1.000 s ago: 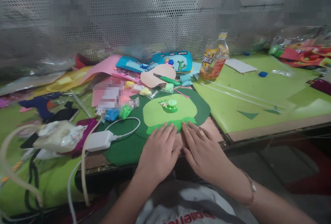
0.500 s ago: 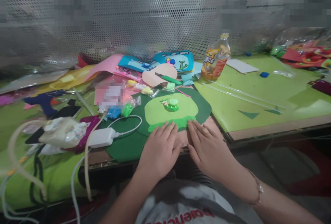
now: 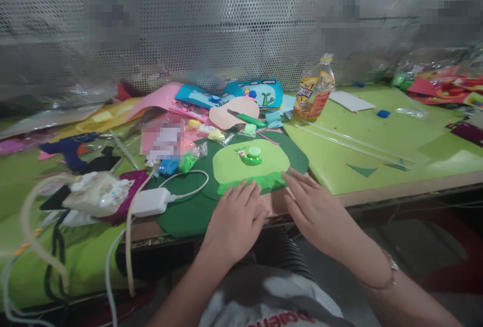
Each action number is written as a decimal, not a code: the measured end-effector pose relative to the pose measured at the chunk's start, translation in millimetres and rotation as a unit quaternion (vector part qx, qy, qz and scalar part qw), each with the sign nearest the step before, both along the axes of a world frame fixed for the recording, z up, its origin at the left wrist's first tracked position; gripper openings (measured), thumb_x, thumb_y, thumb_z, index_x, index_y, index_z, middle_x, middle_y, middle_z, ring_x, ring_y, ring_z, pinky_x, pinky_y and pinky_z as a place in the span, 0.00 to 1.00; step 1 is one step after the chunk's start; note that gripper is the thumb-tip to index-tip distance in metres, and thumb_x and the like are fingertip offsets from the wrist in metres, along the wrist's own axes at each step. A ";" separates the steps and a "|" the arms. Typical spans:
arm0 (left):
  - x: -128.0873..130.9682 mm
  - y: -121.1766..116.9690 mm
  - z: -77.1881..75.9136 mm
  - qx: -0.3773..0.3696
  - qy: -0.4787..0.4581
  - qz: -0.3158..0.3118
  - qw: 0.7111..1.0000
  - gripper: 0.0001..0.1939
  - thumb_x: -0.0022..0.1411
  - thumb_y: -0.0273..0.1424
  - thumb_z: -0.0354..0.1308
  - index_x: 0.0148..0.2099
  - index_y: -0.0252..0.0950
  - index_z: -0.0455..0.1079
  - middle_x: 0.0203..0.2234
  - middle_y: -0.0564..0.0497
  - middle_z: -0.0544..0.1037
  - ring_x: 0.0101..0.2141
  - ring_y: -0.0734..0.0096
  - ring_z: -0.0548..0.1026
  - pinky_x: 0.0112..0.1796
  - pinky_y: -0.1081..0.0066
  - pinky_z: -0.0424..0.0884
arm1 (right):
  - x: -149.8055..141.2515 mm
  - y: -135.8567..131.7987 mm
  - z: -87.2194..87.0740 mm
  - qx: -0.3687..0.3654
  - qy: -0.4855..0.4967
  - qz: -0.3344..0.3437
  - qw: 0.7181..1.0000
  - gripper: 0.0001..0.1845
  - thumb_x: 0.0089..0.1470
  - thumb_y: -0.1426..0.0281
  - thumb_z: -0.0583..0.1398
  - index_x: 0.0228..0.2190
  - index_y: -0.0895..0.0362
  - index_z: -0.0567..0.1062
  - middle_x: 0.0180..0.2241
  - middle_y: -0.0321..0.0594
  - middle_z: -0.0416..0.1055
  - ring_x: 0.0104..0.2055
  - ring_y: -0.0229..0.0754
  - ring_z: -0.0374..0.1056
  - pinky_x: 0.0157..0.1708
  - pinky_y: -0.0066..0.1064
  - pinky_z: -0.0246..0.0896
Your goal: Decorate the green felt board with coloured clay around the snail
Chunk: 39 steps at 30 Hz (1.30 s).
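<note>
A light green foam sheet lies on a larger dark green sheet at the table's front edge. On its middle sits a small green clay snail with a pale spiral shell. Along the near edge runs a strip of bright green clay, flattened and uneven. My left hand lies flat with fingers out, its fingertips on the left part of the strip. At the strip's right end rests my right hand, fingers stretched and slightly apart. Neither hand holds anything.
A green cutter lies behind the sheets, near bagged clay. A snack-labelled bottle stands at the back. To the left are a white charger, cables and a dark blue glue gun. A perforated metal panel rises behind.
My right hand has slid a little to the right, away from my left hand. My left hand stays on the clay strip, and the view has tilted slightly.
</note>
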<state>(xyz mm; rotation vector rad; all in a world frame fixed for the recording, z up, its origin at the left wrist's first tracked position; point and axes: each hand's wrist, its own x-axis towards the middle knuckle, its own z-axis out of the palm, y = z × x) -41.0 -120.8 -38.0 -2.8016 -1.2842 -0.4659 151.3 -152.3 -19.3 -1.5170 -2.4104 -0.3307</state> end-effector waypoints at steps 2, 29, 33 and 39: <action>-0.2 0.4 -0.3 0.002 -0.003 -0.003 1.000 0.23 0.66 0.35 0.46 0.60 0.31 0.61 0.57 0.43 0.67 0.57 0.57 0.63 0.56 0.54 0.60 | -8.5 2.8 -2.2 0.000 0.020 0.000 1.000 0.26 0.61 0.72 0.45 0.57 0.72 0.60 0.56 0.58 0.63 0.62 0.53 0.53 0.56 0.49 0.56; 0.2 0.4 -0.7 -0.008 0.003 0.004 1.000 0.23 0.67 0.37 0.45 0.60 0.31 0.59 0.58 0.43 0.66 0.57 0.57 0.63 0.55 0.55 0.61 | -7.8 1.1 -14.3 -0.020 -0.032 -0.057 0.998 0.28 0.63 0.69 0.44 0.57 0.76 0.59 0.57 0.62 0.61 0.61 0.58 0.53 0.58 0.56 0.46; -0.1 0.8 -1.7 -0.012 0.004 0.006 1.000 0.23 0.67 0.37 0.46 0.60 0.31 0.59 0.58 0.44 0.65 0.58 0.58 0.62 0.56 0.56 0.60 | -5.8 0.5 -16.1 -0.020 -0.044 -0.073 0.996 0.28 0.62 0.68 0.45 0.56 0.76 0.61 0.56 0.63 0.61 0.61 0.57 0.54 0.58 0.54 0.48; -0.1 1.1 -2.9 -0.003 0.005 0.011 1.000 0.24 0.67 0.37 0.45 0.60 0.32 0.60 0.58 0.46 0.66 0.58 0.59 0.63 0.57 0.58 0.59 | 4.1 0.2 -14.0 -0.022 -0.050 -0.083 0.995 0.27 0.62 0.69 0.45 0.54 0.76 0.63 0.56 0.63 0.61 0.61 0.57 0.55 0.58 0.50 0.49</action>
